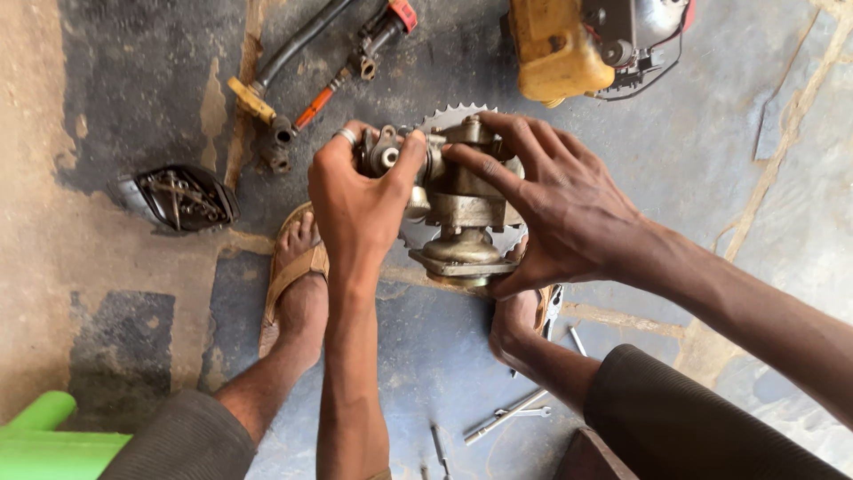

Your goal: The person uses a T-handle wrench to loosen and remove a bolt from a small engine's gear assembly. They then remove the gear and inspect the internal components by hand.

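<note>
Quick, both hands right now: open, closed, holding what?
Left hand: closed, grip on the left end of the metal gear assembly.
Right hand: closed, grip around the same assembly's right side, fingertips on top.

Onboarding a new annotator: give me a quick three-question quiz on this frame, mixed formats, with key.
1. True or false: both hands grip the metal gear assembly.
2. Which hand wears a ring? A) left hand B) right hand C) neither
3. Fill in: the toothed part behind the assembly is a saw ____.

Key:
1. True. Each hand holds it above the concrete floor.
2. A. The ring sits on a left finger.
3. Blade. Its teeth show above the fingers.
</note>
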